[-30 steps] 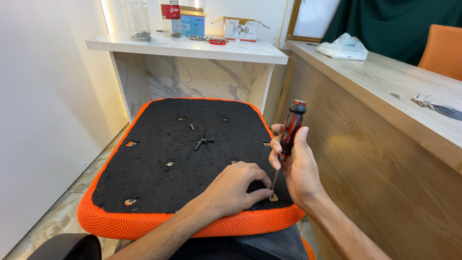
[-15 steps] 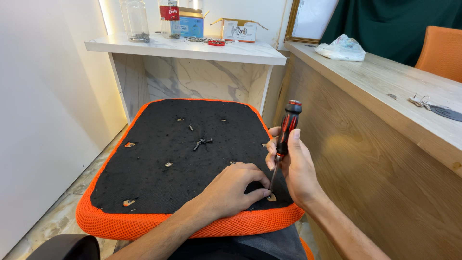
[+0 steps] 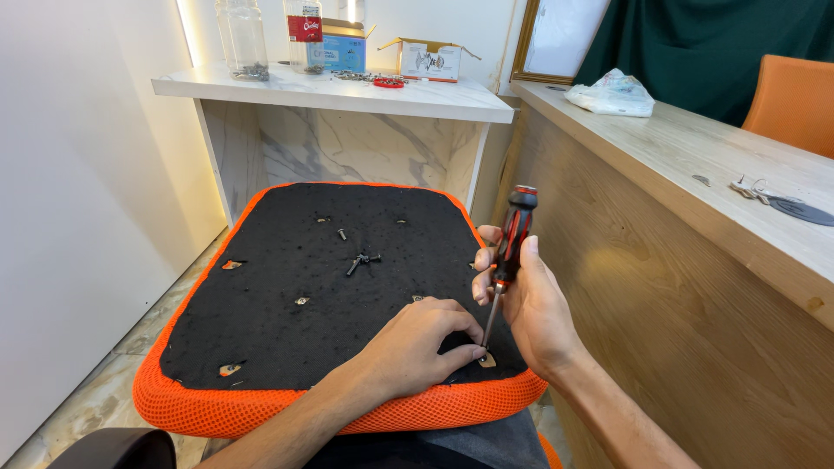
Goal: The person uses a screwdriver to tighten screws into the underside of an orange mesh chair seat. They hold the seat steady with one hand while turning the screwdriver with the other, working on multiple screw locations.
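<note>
An orange mesh chair seat (image 3: 261, 408) lies upside down on my lap, its black fabric underside (image 3: 287, 330) facing up with several small screw holes. My right hand (image 3: 530, 304) grips a red and black screwdriver (image 3: 512, 239), held nearly upright with its tip on a screw (image 3: 482, 358) in the near right hole. My left hand (image 3: 417, 343) rests flat on the fabric, its fingertips pinching that screw at the screwdriver's tip. Loose dark screws (image 3: 360, 260) lie near the middle of the underside.
A wooden counter (image 3: 695, 174) runs along the right, with keys (image 3: 756, 189) and a plastic bag (image 3: 612, 94) on it. A white marble-fronted shelf (image 3: 347, 91) behind the seat holds bottles, boxes and small parts. A white wall stands at left.
The screwdriver has stayed on the same near right screw, tilting slightly and shifting a little to the left. My left hand keeps its place at the tip.
</note>
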